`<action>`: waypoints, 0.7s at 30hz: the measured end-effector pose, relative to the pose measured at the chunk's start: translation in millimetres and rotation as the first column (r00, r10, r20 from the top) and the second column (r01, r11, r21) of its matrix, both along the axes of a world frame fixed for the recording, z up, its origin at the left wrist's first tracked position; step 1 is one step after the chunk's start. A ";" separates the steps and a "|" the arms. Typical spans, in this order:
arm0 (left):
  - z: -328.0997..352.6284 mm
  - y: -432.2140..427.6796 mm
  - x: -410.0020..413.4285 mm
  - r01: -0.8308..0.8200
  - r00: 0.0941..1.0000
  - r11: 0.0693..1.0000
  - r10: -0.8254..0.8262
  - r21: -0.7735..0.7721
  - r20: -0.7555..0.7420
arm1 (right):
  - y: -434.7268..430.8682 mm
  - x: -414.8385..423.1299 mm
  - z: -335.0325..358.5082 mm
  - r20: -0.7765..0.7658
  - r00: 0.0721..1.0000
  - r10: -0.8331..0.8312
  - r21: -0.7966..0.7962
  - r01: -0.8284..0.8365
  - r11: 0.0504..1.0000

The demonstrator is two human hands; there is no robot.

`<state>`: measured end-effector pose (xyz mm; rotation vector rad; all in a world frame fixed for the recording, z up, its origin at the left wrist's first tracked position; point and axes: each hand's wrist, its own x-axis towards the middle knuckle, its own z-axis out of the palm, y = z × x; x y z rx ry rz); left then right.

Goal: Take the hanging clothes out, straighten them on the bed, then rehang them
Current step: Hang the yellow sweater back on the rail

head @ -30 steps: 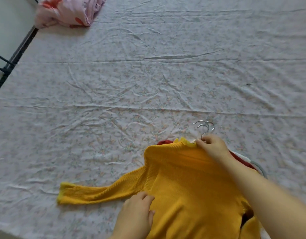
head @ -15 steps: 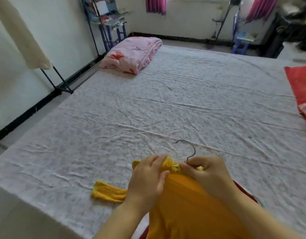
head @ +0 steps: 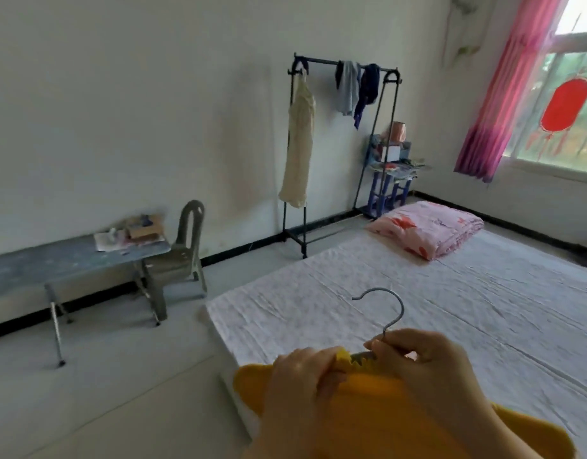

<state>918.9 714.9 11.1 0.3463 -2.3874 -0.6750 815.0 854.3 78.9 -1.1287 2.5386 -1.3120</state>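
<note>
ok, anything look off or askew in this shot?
On the rack, a grey garment and a dark blue garment are bunched over the rail instead of hanging straight like the cream dress. Nothing else stands out.

My left hand (head: 302, 376) grips the frilled collar of the yellow sweater (head: 385, 422), and my right hand (head: 431, 362) pinches the wire neck of the hanger (head: 390, 303), whose hook stands up above my fingers. The sweater hangs low in front of me over the near corner of the bed (head: 418, 293). A folded pink quilt (head: 431, 228) lies at the bed's far end. By the wall the clothes rack (head: 318, 61) carries a long cream garment (head: 298, 144) and some bunched blue and grey clothes (head: 350, 87).
</note>
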 end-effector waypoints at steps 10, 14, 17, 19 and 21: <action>21.1 -148.0 136.2 -0.477 0.873 0.879 0.475 0.009 -0.109 | -190.7 74.0 -7.0 -0.218 0.883 0.416 0.217 -0.372 0.902; 20.6 -212.0 181.2 -0.660 0.741 0.741 0.669 0.127 -0.055 | -276.3 99.4 -18.6 -0.249 0.746 0.618 0.392 -0.506 0.768; 17.1 -261.3 214.5 -0.756 0.640 0.639 0.767 0.140 -0.045 | -348.0 122.1 -19.0 -0.292 0.591 0.752 0.497 -0.578 0.647; 21.2 -290.4 236.2 -0.816 0.566 0.565 0.824 0.122 -0.023 | -395.8 140.0 -11.2 -0.272 0.503 0.820 0.529 -0.634 0.564; 27.4 -315.8 256.2 -0.850 0.521 0.521 0.853 0.083 -0.015 | -439.9 157.7 -3.5 -0.240 0.427 0.872 0.549 -0.681 0.485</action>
